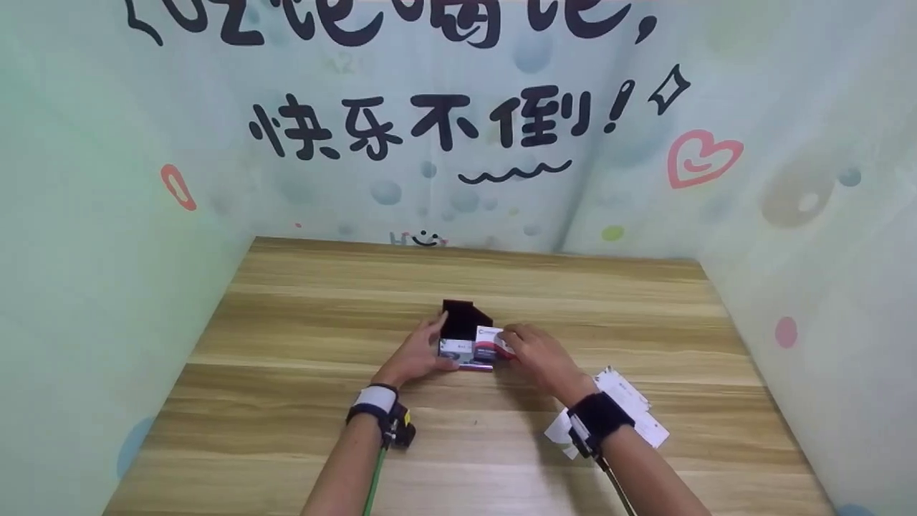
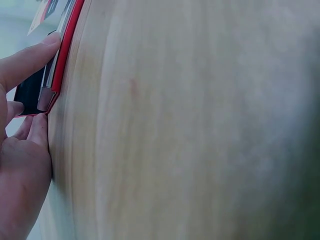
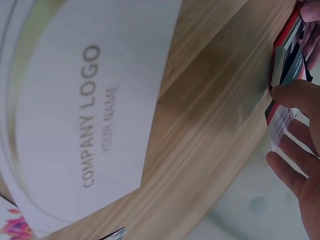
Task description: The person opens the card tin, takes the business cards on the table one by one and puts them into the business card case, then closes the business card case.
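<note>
An open card case (image 1: 458, 320) with a black inside lies on the table, its flap spread toward the wall. The left wrist view shows the case's red outer edge (image 2: 64, 60). My left hand (image 1: 414, 356) grips the case at its left side, one digit pressing on top and others at the edge. A greyish business card (image 1: 454, 348) lies in the case's near part. My right hand (image 1: 539, 358) pinches red, white and dark business cards (image 1: 488, 337) between thumb and fingers over the case's right side. In the right wrist view, the white part of these cards (image 3: 280, 127) sticks out past the thumb.
Several loose white cards (image 1: 648, 428) lie on the wooden table (image 1: 286, 459) under my right wrist. One white card (image 3: 75, 110) reads "COMPANY LOGO"; a card with a pink pattern (image 3: 14, 225) is partly in view beside it. Printed cloth walls (image 1: 430, 201) enclose the table's back and sides.
</note>
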A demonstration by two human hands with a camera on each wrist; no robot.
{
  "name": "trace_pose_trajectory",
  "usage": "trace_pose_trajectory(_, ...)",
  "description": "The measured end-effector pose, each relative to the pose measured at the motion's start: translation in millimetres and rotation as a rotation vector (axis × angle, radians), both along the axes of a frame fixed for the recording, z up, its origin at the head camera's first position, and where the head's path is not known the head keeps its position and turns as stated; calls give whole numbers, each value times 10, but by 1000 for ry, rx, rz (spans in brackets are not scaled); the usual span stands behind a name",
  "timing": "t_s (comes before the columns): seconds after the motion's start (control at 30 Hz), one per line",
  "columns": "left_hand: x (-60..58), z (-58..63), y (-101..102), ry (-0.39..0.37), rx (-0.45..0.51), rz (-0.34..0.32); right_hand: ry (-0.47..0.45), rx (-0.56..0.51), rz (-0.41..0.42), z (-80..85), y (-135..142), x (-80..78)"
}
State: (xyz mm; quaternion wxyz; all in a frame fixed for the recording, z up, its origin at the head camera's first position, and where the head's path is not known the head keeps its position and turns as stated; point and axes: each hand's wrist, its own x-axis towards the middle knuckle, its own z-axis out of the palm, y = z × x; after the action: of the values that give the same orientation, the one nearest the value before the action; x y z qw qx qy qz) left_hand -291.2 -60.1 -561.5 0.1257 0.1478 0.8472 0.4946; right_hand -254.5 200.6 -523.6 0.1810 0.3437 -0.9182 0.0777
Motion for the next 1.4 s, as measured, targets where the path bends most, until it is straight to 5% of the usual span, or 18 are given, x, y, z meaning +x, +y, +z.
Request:
trace_pose_trajectory(0.6, -8, -41, 19, -3, 22, -5, 10, 133, -34, 15, -283, -103)
trace_pose_trajectory(0.9, -16, -2, 34, -24, 94, -11, 35, 109, -18, 47, -429, -194)
trace_pose_trajectory(1.4, -18, -17, 3, -24, 104, -21, -146, 120, -64, 50, -536, -262)
